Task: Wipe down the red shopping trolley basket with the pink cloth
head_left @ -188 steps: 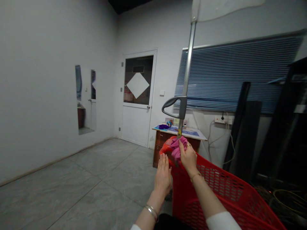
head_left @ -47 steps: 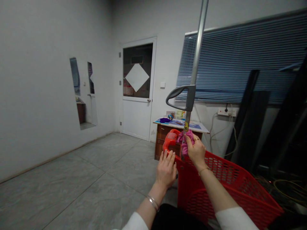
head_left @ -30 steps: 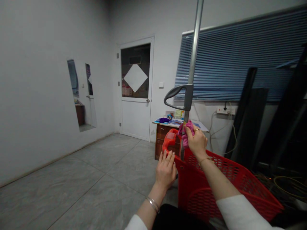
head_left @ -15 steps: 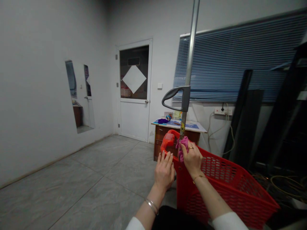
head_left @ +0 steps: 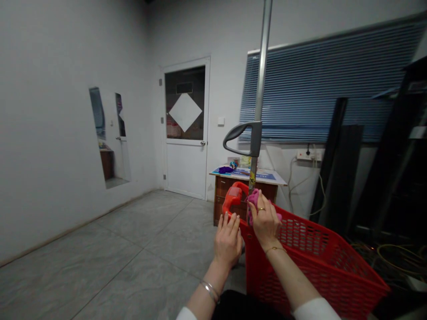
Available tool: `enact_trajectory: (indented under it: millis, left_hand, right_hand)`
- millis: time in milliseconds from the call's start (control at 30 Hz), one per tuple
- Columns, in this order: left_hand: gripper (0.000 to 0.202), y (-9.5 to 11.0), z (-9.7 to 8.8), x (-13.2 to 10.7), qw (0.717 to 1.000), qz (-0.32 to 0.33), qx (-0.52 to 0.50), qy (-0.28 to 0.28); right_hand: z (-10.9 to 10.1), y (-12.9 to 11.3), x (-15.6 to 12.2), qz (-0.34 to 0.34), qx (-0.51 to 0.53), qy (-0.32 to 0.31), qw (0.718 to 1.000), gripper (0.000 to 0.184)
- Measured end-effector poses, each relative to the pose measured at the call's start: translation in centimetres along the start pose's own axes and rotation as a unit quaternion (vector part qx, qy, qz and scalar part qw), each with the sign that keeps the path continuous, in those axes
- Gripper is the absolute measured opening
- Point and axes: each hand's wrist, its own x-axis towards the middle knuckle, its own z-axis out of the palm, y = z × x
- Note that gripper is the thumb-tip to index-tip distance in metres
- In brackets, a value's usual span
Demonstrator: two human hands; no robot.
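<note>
My right hand (head_left: 264, 221) is closed around a pink cloth (head_left: 254, 198) and presses it against the lower part of a metal pole (head_left: 260, 80). The pole rises out of the front corner of a red plastic basket (head_left: 310, 262) and carries a grey handle (head_left: 242, 137). My left hand (head_left: 228, 240) rests with its fingers together on the basket's front edge, just below the red basket handle (head_left: 231, 200), and holds nothing that I can see.
A small wooden table (head_left: 247, 191) with papers stands behind the basket, beside a white door (head_left: 185, 133). Blue blinds (head_left: 320, 89) cover the right wall. Dark boards (head_left: 340, 160) lean at the right, cables on the floor below them. Grey tiled floor (head_left: 100, 262) spreads left.
My right hand slid the pink cloth up the pole about a second ago, then back down to its base. My left hand has stayed on the basket's front edge.
</note>
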Motion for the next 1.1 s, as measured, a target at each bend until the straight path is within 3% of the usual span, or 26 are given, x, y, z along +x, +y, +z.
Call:
enact_trajectory:
  millis: [100,300,400,733,1000,1100]
  left_hand:
    - [0.064,-0.1,0.1,0.0,1.0,0.0,-0.002,0.001]
    - [0.062,-0.2,0.4,-0.2,1.0,-0.003,-0.01,-0.008]
    - [0.061,-0.1,0.3,0.0,1.0,-0.004,-0.012,-0.006]
    - [0.064,-0.2,0.4,0.4,1.0,-0.001,-0.008,0.012]
    - [0.057,-0.2,0.4,0.5,1.0,-0.001,-0.012,0.02]
    - [0.055,-0.4,0.4,0.4,1.0,0.004,-0.011,0.014]
  right_hand:
    - [0.1,0.2,0.0,0.003,0.005,-0.004,1.0,0.058]
    - [-1.5,-1.1,7.5,0.006,0.01,0.018,1.0,0.06]
    - [-1.6,-1.3,8.6,0.01,0.005,0.016,1.0,0.061]
    - [1.1,1.7,-3.2,-0.008,0.005,-0.045,0.999,0.057]
    - [0.7,2.5,-5.0,-0.009,0.055,-0.088,0.995,0.072]
    - [0.8,2.3,-5.5,-0.001,0.044,-0.082,0.996,0.064]
